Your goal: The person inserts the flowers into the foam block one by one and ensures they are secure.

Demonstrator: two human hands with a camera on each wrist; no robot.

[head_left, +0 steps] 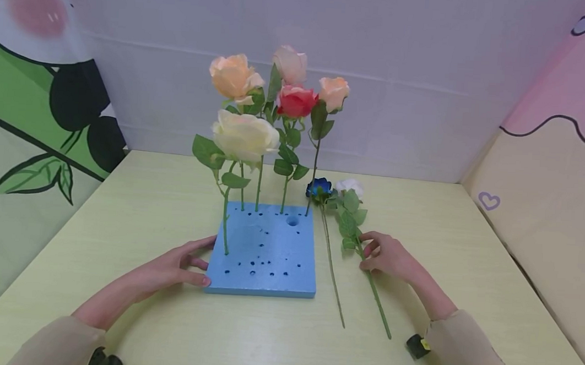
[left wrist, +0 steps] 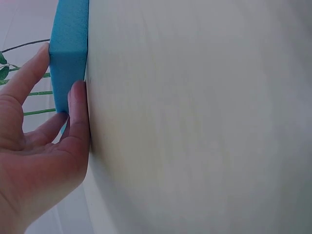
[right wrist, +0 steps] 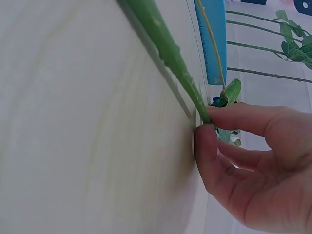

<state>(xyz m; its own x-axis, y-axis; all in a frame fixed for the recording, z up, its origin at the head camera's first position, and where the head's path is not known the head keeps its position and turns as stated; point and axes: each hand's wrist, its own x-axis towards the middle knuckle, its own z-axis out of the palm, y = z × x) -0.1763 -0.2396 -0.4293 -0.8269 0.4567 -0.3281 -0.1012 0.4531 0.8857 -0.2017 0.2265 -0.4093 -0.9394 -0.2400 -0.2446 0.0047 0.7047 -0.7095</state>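
Observation:
My right hand (head_left: 388, 256) pinches the green stem (right wrist: 168, 51) of an artificial white rose (head_left: 350, 188) between thumb and fingers, low over the table. Its leaves (head_left: 348, 224) lie just beyond the fingertips. My left hand (head_left: 176, 264) touches the left edge of a blue foam block (head_left: 267, 283), thumb near the front corner. Small holes dot the block's top. Artificial roses stand upright in it: cream (head_left: 245, 136), red (head_left: 297, 101), pale pink (head_left: 291, 65) and two peach ones (head_left: 233, 77). Beside the block lies a blue flower (head_left: 319, 188) on a thin stem.
A light wood-grain table (head_left: 155, 329) carries everything. Pale cloth (head_left: 402, 72) hangs behind it, with printed panels at both sides. The standing roses rise high above the block's back edge. A black wrist camera (head_left: 418, 347) sits by my right sleeve.

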